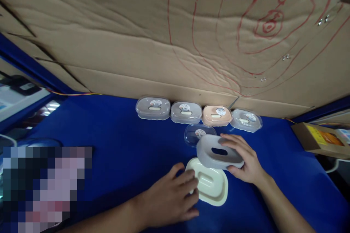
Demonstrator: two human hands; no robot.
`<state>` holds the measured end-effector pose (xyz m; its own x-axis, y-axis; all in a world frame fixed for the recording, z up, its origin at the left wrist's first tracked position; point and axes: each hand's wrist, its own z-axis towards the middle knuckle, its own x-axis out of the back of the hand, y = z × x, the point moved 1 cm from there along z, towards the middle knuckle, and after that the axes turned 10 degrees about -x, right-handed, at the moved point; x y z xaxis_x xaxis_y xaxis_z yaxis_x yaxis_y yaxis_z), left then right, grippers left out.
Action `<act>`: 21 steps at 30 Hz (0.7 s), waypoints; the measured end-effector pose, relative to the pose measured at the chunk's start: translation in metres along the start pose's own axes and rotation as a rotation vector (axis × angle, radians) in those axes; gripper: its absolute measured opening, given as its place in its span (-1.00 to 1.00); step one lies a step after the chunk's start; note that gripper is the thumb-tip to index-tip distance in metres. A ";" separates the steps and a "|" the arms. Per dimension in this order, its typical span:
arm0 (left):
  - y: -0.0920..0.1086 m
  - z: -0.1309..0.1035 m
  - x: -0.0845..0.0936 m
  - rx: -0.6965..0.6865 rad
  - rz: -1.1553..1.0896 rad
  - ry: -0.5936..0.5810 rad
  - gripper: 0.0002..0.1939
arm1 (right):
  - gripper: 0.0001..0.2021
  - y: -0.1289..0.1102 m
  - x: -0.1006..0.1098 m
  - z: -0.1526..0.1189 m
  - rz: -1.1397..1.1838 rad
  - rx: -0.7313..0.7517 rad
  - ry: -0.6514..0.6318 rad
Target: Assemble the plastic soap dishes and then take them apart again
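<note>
My right hand [244, 158] grips a grey oval soap-box part [205, 158] by its right end, thumb below and fingers over the rim. A dark oblong hole shows in its middle. Tilted, it hangs just above a cream oval tray [218, 193], overlapping the tray's far edge in view. The cream tray has a raised oblong in its centre and lies on the blue table. At the tray's left rim is my left hand [175, 196], its fingers apart; whether they touch the rim is hard to tell. A clear lid [191, 136] with a round label lies behind the grey part.
Several lidded soap boxes, grey ones [153, 113] and a peach one [216, 119], stand in a row along a cardboard wall [123, 43]. A cardboard box [308, 140] is at the right edge of the blue table [115, 142]. Pixelated blocks cover the lower left.
</note>
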<state>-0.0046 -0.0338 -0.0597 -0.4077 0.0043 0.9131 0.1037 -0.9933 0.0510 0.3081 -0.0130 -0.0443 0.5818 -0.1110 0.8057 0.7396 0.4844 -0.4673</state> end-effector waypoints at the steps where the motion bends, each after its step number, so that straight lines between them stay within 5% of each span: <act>1: 0.003 0.000 0.000 -0.078 -0.018 -0.021 -0.71 | -0.39 -0.001 -0.005 -0.001 0.004 0.007 -0.007; 4: 0.013 0.000 -0.002 -0.217 -0.074 -0.045 -0.80 | -0.37 -0.011 -0.022 -0.005 -0.041 0.061 -0.019; 9: 0.022 -0.001 -0.006 -0.257 -0.083 -0.023 -0.89 | -0.32 -0.033 -0.043 -0.012 -0.140 0.132 -0.184; 13: 0.022 0.005 0.001 -0.190 -0.057 0.026 -0.82 | -0.34 -0.034 -0.046 -0.010 -0.114 0.053 -0.249; 21: 0.033 0.012 0.007 -0.275 0.000 -0.126 -0.85 | -0.33 -0.030 -0.048 -0.008 -0.046 0.007 -0.282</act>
<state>0.0070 -0.0649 -0.0463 -0.2906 0.0013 0.9568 -0.1532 -0.9872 -0.0452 0.2611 -0.0292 -0.0719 0.4299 0.1120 0.8959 0.7602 0.4904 -0.4261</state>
